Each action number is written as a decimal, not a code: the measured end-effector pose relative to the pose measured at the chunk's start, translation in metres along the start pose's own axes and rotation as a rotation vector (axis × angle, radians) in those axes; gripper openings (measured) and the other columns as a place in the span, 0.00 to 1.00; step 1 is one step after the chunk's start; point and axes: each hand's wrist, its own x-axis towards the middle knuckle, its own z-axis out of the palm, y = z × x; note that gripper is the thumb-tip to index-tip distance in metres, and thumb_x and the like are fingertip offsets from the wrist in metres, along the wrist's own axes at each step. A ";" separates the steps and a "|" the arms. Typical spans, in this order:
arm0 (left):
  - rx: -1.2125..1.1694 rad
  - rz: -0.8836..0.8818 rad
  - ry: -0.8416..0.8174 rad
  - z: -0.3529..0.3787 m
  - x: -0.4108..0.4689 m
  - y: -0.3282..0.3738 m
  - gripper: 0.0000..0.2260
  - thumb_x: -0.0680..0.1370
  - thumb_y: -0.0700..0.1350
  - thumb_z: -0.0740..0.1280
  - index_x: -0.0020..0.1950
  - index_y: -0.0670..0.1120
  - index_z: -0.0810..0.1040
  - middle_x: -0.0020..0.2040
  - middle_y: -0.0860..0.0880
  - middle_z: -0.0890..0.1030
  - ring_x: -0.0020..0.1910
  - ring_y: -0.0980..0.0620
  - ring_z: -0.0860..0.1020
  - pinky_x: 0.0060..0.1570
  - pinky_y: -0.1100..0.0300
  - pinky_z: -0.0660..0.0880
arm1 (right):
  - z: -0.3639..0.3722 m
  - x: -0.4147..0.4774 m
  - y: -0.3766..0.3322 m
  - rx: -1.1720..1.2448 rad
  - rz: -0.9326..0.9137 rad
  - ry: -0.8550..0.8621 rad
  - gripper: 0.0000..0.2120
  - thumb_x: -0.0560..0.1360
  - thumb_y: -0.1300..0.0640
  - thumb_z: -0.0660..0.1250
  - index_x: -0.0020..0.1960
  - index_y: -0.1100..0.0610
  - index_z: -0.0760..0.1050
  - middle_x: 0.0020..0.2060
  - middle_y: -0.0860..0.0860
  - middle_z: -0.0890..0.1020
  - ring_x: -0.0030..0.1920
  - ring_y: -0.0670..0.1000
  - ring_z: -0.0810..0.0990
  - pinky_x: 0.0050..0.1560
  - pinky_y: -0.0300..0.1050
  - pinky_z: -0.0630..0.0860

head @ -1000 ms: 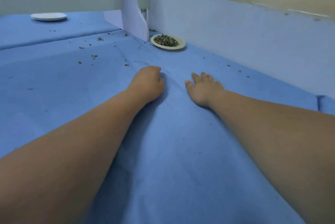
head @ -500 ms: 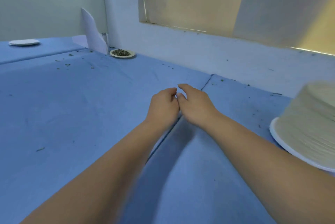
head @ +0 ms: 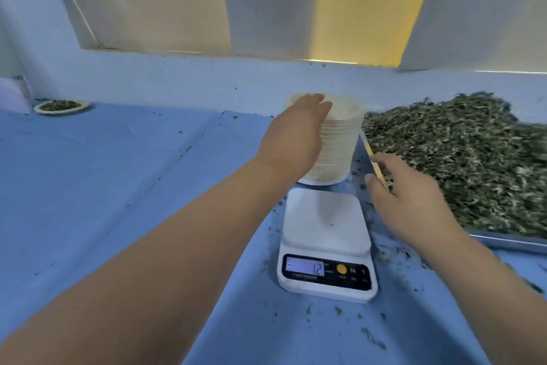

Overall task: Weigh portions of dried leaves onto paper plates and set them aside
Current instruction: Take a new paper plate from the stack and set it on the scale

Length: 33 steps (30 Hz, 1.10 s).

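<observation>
While the left hand (head: 293, 134) rests against the near-left side of the tall stack of cream paper plates (head: 334, 142), its fingers (head: 313, 101) reach over the top rim of the stack; whether they grip a plate cannot be told, since the palm side is hidden. The right hand (head: 408, 202) hovers released, fingers spread, touching nothing visible, just beside the near corner of the grey metal tray (head: 503, 242). The loose heap of dried green leaves (head: 461, 157) fills that tray, directly beyond and to the right of the right fingertips.

The white digital kitchen scale (head: 325, 243) sits below and between both hands, its platform bare, its display showing 12 with a minus sign. The stack's base stands just beyond the scale's far edge.

One small filled paper plate of leaves (head: 60, 106) lies well apart, far left of the left fingers, against the pale wall edge. The blue cloth-covered table (head: 118, 187) between that plate and the left forearm is open, carrying only scattered leaf crumbs. The tray rim bounds movement on the right.
</observation>
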 end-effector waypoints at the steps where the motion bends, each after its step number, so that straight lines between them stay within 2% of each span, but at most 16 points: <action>1: 0.070 0.019 -0.043 0.004 0.009 0.006 0.28 0.76 0.29 0.56 0.75 0.44 0.70 0.78 0.47 0.65 0.76 0.48 0.62 0.68 0.51 0.66 | -0.006 -0.004 0.017 -0.054 0.033 0.003 0.18 0.82 0.48 0.61 0.70 0.48 0.71 0.28 0.42 0.75 0.24 0.42 0.72 0.25 0.40 0.64; 3: 0.214 0.050 -0.132 0.010 0.023 0.013 0.26 0.75 0.29 0.57 0.72 0.43 0.71 0.73 0.44 0.70 0.72 0.46 0.67 0.63 0.50 0.71 | -0.012 -0.010 0.041 -0.160 0.095 -0.016 0.16 0.82 0.47 0.60 0.67 0.50 0.72 0.27 0.46 0.75 0.25 0.45 0.73 0.25 0.43 0.66; 6: 0.344 0.059 -0.222 0.018 0.033 0.015 0.22 0.74 0.31 0.57 0.65 0.44 0.75 0.60 0.45 0.77 0.57 0.44 0.75 0.48 0.52 0.73 | -0.009 -0.016 0.058 -0.332 0.171 -0.124 0.16 0.82 0.40 0.53 0.58 0.49 0.72 0.35 0.48 0.78 0.34 0.51 0.76 0.33 0.48 0.74; 9: 0.446 0.102 -0.228 0.020 0.036 0.016 0.18 0.72 0.31 0.59 0.58 0.44 0.77 0.46 0.47 0.74 0.44 0.46 0.71 0.37 0.54 0.66 | 0.001 -0.018 0.063 -0.459 0.125 -0.167 0.21 0.83 0.38 0.47 0.47 0.50 0.72 0.33 0.48 0.78 0.33 0.51 0.76 0.30 0.45 0.69; 13: 0.537 0.135 -0.193 0.019 0.042 0.014 0.16 0.72 0.31 0.61 0.56 0.45 0.77 0.41 0.48 0.71 0.41 0.45 0.72 0.36 0.54 0.67 | 0.006 -0.008 0.062 -0.422 0.075 -0.087 0.22 0.83 0.40 0.51 0.38 0.51 0.69 0.26 0.49 0.75 0.26 0.52 0.74 0.26 0.42 0.63; 16: 0.575 0.177 -0.185 0.020 0.043 0.014 0.14 0.71 0.31 0.61 0.51 0.45 0.76 0.36 0.49 0.67 0.39 0.44 0.72 0.32 0.55 0.64 | 0.009 0.001 0.061 -0.437 0.048 -0.024 0.21 0.83 0.41 0.52 0.39 0.52 0.70 0.27 0.50 0.75 0.28 0.52 0.72 0.28 0.43 0.62; 20: 0.580 0.211 -0.151 0.018 0.046 0.009 0.12 0.70 0.31 0.59 0.49 0.45 0.71 0.33 0.50 0.64 0.31 0.49 0.65 0.27 0.57 0.55 | 0.020 -0.001 0.066 -0.475 0.065 -0.030 0.21 0.82 0.37 0.50 0.45 0.50 0.72 0.31 0.48 0.75 0.32 0.49 0.72 0.30 0.44 0.71; 22: 0.561 0.220 -0.103 0.017 0.051 0.007 0.14 0.70 0.31 0.58 0.52 0.45 0.71 0.33 0.49 0.65 0.29 0.50 0.62 0.27 0.57 0.53 | 0.023 -0.001 0.067 -0.465 0.069 -0.002 0.21 0.81 0.37 0.49 0.45 0.49 0.72 0.31 0.47 0.75 0.31 0.48 0.72 0.29 0.43 0.71; 26: 0.559 0.290 -0.067 0.016 0.056 0.008 0.23 0.70 0.32 0.58 0.63 0.46 0.69 0.31 0.49 0.65 0.27 0.49 0.63 0.27 0.57 0.52 | 0.027 0.000 0.068 -0.493 0.053 0.052 0.22 0.80 0.36 0.48 0.42 0.49 0.70 0.30 0.47 0.74 0.29 0.48 0.71 0.28 0.42 0.67; 29: 0.587 0.334 -0.060 0.013 0.056 0.006 0.26 0.67 0.32 0.54 0.63 0.46 0.69 0.30 0.49 0.65 0.27 0.48 0.64 0.30 0.56 0.52 | 0.028 -0.002 0.070 -0.501 0.044 0.075 0.22 0.80 0.36 0.48 0.41 0.49 0.70 0.28 0.47 0.73 0.28 0.47 0.70 0.27 0.41 0.66; 33: 0.557 0.329 -0.066 0.010 0.056 0.001 0.24 0.70 0.32 0.59 0.65 0.44 0.65 0.31 0.48 0.66 0.26 0.48 0.63 0.26 0.57 0.55 | 0.029 -0.002 0.070 -0.503 0.041 0.099 0.22 0.80 0.36 0.47 0.42 0.49 0.72 0.28 0.47 0.74 0.28 0.47 0.71 0.26 0.40 0.63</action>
